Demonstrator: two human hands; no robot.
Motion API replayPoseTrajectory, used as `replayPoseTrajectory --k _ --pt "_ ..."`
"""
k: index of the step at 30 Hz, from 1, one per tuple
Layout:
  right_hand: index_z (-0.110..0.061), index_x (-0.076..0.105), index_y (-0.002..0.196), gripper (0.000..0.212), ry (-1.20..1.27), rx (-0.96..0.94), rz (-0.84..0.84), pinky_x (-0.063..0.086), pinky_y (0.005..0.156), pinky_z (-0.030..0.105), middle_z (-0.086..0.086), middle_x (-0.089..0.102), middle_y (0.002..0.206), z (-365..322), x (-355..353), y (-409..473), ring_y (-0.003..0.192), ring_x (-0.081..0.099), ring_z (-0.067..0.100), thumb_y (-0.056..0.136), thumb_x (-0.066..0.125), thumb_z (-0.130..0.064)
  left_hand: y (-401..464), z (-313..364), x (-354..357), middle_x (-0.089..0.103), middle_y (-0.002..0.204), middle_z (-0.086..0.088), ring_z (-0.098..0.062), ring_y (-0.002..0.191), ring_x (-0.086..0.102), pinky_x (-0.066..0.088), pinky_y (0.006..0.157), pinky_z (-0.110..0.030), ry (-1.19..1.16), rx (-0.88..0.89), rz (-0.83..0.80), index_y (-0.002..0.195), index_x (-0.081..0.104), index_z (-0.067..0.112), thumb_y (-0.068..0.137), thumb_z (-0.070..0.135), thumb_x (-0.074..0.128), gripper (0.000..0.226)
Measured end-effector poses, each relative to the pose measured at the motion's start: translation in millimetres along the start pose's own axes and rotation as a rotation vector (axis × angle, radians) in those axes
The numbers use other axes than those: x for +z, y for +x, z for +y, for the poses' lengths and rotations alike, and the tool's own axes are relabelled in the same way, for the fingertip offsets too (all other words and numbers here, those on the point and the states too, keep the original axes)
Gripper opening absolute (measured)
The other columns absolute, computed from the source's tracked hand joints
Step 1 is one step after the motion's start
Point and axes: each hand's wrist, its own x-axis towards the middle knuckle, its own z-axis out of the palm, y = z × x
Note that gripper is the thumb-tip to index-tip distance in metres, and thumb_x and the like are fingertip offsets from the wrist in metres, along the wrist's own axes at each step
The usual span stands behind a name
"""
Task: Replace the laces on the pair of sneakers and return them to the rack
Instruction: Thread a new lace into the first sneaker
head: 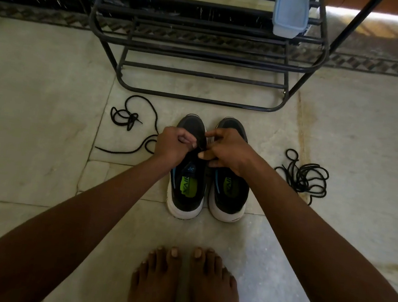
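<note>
I pinch the lace (199, 148) with both hands, left hand (172, 145) and right hand (227, 154), over the left sneaker (187, 181) to thread it.

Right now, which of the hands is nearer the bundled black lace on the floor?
Right. The right hand is over the sneakers, with the lace bundle off to its right; the left hand is farther left.
</note>
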Motion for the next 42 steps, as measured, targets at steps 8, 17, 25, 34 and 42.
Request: replayPoseTrajectory --k 8,17,25,34,42 --pt "-0.012 0.068 0.100 0.007 -0.422 -0.173 0.130 0.065 0.075 0.039 0.012 0.071 0.095 -12 5 15 0.081 0.075 0.024 0.100 0.062 -0.015 2 -7 2 0.069 0.074 0.009 -0.007 0.071 0.065 0.057 0.074 -0.027 0.030 0.050 0.015 0.078 0.072 0.025 0.087 -0.001 0.074 0.028" --pt "-0.005 0.064 0.102 0.014 -0.795 -0.286 0.172 0.058 0.087 0.044 0.017 0.069 0.104 -14 18 35 0.095 0.068 0.031 0.094 0.066 -0.016 4 -12 2 0.063 0.071 0.015 -0.007 0.069 0.062 0.056 0.075 -0.029 0.064 0.074 0.008 0.083 0.073 0.020 0.091 -0.003 0.068 0.025" --pt "-0.011 0.050 0.094 0.016 -0.827 -0.276 0.145 0.044 0.069 0.033 0.019 0.065 0.099 -16 21 32 0.083 0.059 0.027 0.099 0.061 -0.022 6 -13 3 0.065 0.074 0.008 -0.019 0.077 0.067 0.058 0.077 -0.034 0.076 0.060 -0.023 0.088 0.075 0.014 0.089 -0.009 0.064 0.025" --pt "-0.004 0.046 0.097 0.006 -0.719 -0.394 0.313 0.038 0.062 0.032 0.013 0.061 0.089 -13 12 26 0.077 0.059 0.026 0.097 0.051 -0.008 4 -13 2 0.066 0.074 0.006 -0.009 0.070 0.064 0.055 0.073 -0.026 0.019 0.046 -0.051 0.086 0.070 0.018 0.087 -0.004 0.071 0.022" --pt "-0.012 0.045 0.087 0.017 0.515 -0.222 0.191 0.034 0.047 0.028 0.001 0.048 0.065 -35 -37 -5 0.051 0.044 0.014 0.102 0.039 -0.009 3 -12 0 0.063 0.076 0.003 -0.015 0.075 0.062 0.054 0.074 -0.027 -0.007 0.066 -0.046 0.088 0.069 0.016 0.087 -0.003 0.072 0.019"
